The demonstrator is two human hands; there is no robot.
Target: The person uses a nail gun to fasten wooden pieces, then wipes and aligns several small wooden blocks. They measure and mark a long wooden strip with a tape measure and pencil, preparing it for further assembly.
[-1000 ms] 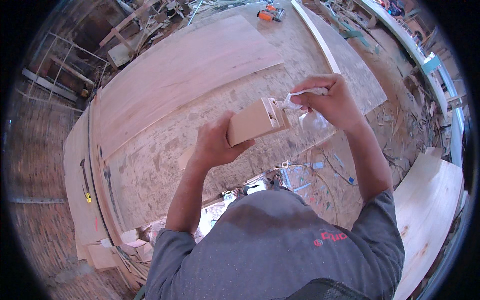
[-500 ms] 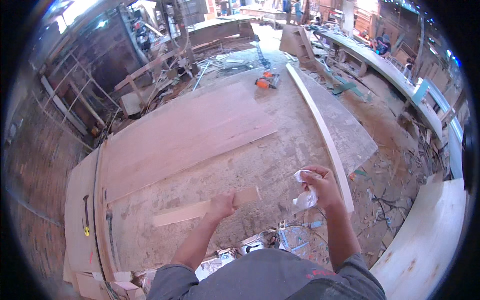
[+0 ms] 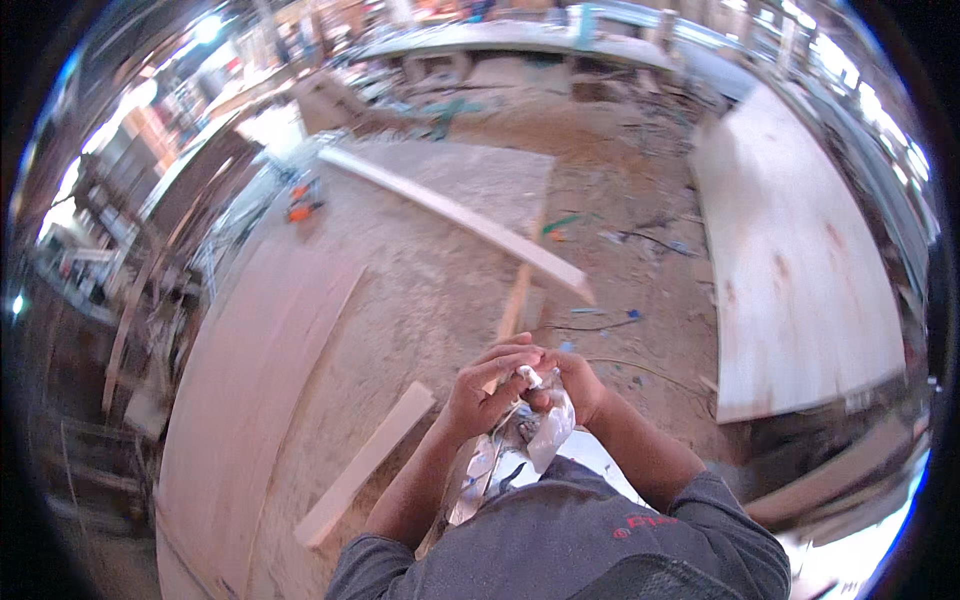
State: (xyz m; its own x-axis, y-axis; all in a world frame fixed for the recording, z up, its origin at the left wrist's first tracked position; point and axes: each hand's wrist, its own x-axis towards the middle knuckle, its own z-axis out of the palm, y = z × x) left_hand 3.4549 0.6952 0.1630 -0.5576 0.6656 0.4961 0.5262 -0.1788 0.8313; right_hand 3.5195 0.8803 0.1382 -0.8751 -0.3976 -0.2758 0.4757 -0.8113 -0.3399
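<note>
My right hand [image 3: 578,388] has its fingers bent around the white plastic [image 3: 553,432], which hangs down in front of my shirt [image 3: 560,530]. My left hand [image 3: 485,390] meets it from 9 o'clock, thumb beside a white tip; whether these fingers also pinch, I cannot tell. Both hands are near the edge of the work table [image 3: 410,270], which runs away toward 12 o'clock. The short wooden beam [image 3: 368,465] lies free at 8 o'clock, with a strip of table surface between it and the plywood sheet [image 3: 262,400] at 9. The long pale batten [image 3: 460,225] crosses at 11, its near end reaching past the edge toward 1 o'clock, apart from my fingers.
</note>
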